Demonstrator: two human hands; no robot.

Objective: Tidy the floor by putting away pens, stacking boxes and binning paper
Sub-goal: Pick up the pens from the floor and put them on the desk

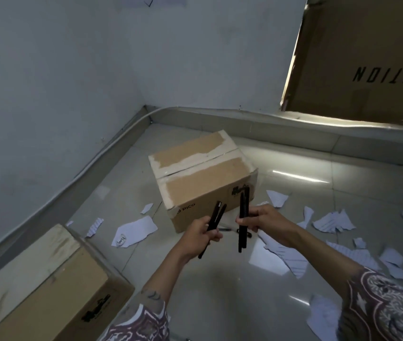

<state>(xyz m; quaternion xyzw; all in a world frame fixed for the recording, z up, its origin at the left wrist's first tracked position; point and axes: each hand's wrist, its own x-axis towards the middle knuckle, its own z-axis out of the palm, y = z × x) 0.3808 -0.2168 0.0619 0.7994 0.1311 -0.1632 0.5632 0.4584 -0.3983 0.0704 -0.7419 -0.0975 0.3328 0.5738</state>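
Your left hand [201, 236] has its grip closed round a small bunch of black pens [214, 225], fingers curled about the middle of the barrels; the pens slant up and to the right, their lower ends poking out below your palm. Your right hand [257, 221] grips a second bunch of black pens [243, 217], held nearly upright, pinched between thumb and curled fingers, with the tops rising in front of the box and the tails hanging below the hand. The two hands are near each other but not touching.

Just behind your hands a taped cardboard box [203, 178] marked PICO sits on the tiled floor [220, 291], flaps closed. One more dark pen [225, 229] lies on the floor at the foot of that box, between your hands. A second cardboard box [48, 286] stands at your lower left, near the wall. Torn pieces of white paper [333, 221] are scattered over the floor to your right, and a larger scrap [135, 231] with writing lies left of the PICO box. A big carton [358, 57] leans at upper right
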